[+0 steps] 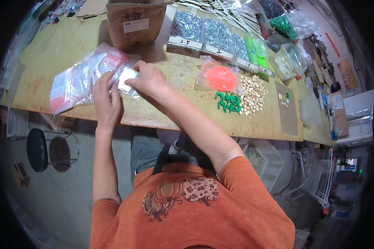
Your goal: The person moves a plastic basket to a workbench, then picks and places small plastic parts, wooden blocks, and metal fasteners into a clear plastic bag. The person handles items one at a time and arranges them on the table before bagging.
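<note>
On the left part of the table lies a spread of clear zip bags (72, 83) with red-orange edges. My left hand (106, 99) is closed with curled fingers at the near side of a small clear plastic bag (128, 77), which shows a bright white patch. Its other side is pinched by my right hand (151, 79), thumb and fingers together. Whether the white patch is an insert or glare I cannot tell. The bag is over the right end of the spread, and my fingers hide part of it.
A cardboard box (131, 35) stands behind the bags. Bins of metal screws (187, 27) line the back. To the right lie a bag of orange pieces (220, 76), green curved pieces (228, 102), small wooden blocks (253, 93) and a grey board (286, 110). A black stool (37, 149) is below left.
</note>
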Demonstrator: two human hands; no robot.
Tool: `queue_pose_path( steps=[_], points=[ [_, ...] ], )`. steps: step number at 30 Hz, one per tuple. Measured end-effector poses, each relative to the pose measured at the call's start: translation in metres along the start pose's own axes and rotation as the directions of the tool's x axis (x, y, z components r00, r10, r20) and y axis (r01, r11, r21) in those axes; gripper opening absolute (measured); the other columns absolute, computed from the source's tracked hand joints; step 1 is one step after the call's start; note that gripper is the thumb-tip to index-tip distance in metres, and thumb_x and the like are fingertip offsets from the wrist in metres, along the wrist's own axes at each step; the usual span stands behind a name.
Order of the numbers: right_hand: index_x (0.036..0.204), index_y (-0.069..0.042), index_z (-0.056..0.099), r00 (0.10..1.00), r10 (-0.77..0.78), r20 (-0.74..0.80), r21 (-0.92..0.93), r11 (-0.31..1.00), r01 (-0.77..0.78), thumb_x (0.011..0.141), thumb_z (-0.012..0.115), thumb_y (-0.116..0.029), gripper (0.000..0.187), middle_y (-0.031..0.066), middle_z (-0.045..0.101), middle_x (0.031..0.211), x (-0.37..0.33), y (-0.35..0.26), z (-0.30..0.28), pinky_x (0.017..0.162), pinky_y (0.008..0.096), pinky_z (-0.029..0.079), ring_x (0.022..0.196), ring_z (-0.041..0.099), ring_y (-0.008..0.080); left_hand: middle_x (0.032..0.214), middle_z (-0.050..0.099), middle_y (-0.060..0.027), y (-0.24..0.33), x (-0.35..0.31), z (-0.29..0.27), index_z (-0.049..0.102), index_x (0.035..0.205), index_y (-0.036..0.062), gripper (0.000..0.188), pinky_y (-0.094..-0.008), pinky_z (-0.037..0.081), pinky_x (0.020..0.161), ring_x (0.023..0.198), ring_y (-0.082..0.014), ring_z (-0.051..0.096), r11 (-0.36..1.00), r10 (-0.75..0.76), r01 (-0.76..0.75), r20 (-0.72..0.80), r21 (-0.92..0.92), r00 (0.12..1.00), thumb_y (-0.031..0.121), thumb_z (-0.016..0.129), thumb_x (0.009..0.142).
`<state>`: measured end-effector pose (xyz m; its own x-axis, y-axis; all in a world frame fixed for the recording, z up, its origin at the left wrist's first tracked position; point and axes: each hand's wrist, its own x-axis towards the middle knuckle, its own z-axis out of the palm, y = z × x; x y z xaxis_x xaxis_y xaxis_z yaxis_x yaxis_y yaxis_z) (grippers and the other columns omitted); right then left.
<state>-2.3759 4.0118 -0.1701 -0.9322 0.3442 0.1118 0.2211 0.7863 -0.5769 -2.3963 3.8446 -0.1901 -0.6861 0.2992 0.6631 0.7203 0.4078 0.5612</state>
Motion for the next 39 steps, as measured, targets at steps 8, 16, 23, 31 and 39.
queue_pose_path(
  steps=[8, 16, 23, 31, 39],
  points=[
    [0.08, 0.002, 0.06, 0.962, 0.117, 0.247, 0.692, 0.673, -0.26, 0.074, 0.068, -0.004, 0.012, 0.0139, 0.065, 0.071, -0.011, 0.049, -0.018, 0.064, 0.0328, 0.052, 0.07, 0.066, 0.0224, 0.111, 0.06, -0.019, -0.009, 0.001, 0.0, 0.058, 0.116, -0.0009, 0.033, -0.0419, 0.044, 0.094, 0.101, -0.0347, 0.059, 0.997, -0.051, 0.049, 0.036, 0.054, 0.998, -0.002, 0.052, 0.083],
    [0.091, -0.001, 0.064, 0.874, -0.438, -0.209, 0.262, 0.836, 0.482, 0.081, 0.056, 0.008, 0.016, 0.0156, 0.064, 0.1, -0.067, 0.069, -0.027, 0.076, 0.0339, 0.052, 0.09, 0.064, 0.0312, 0.102, 0.064, -0.0148, 0.037, -0.013, 0.009, 0.063, 0.107, 0.0018, 0.024, -0.0391, 0.046, 0.084, 0.094, -0.0324, 0.058, 0.988, -0.048, 0.077, 0.208, -0.136, 0.977, 0.011, 0.064, 0.085],
    [0.097, 0.0, 0.064, 0.972, -0.201, -0.123, 0.423, 0.875, 0.235, 0.08, 0.061, -0.002, 0.017, 0.0173, 0.063, 0.104, -0.072, 0.071, -0.037, 0.083, 0.0393, 0.052, 0.094, 0.063, 0.0347, 0.106, 0.065, -0.0112, 0.039, -0.016, 0.01, 0.065, 0.091, 0.0016, 0.012, -0.0374, 0.045, 0.087, 0.098, -0.0286, 0.058, 1.0, 0.027, -0.023, 0.314, -0.016, 0.949, 0.009, 0.068, 0.083],
    [0.1, 0.002, 0.067, 0.979, -0.099, -0.18, 0.128, 0.984, 0.123, 0.078, 0.073, -0.029, 0.038, 0.0144, 0.067, 0.083, -0.042, 0.065, -0.026, 0.067, 0.0408, 0.053, 0.072, 0.066, 0.0303, 0.113, 0.062, -0.0128, 0.035, -0.013, 0.016, 0.061, 0.094, 0.0018, 0.015, -0.0368, 0.044, 0.093, 0.102, -0.0298, 0.056, 0.963, -0.038, 0.138, 0.389, -0.231, 0.921, 0.0, 0.065, 0.079],
    [0.092, -0.002, 0.067, 0.967, 0.184, 0.176, 0.831, 0.5, -0.246, 0.098, 0.056, -0.025, 0.026, 0.004, 0.064, 0.07, -0.051, 0.08, -0.045, 0.034, 0.0198, 0.038, 0.041, 0.055, 0.0068, 0.116, 0.06, -0.0158, 0.037, -0.015, 0.024, 0.063, 0.102, 0.0015, 0.021, -0.0411, 0.043, 0.096, 0.109, -0.0352, 0.055, 1.0, 0.007, -0.011, 0.266, 0.012, 0.964, 0.0, 0.06, 0.081]
  ],
)
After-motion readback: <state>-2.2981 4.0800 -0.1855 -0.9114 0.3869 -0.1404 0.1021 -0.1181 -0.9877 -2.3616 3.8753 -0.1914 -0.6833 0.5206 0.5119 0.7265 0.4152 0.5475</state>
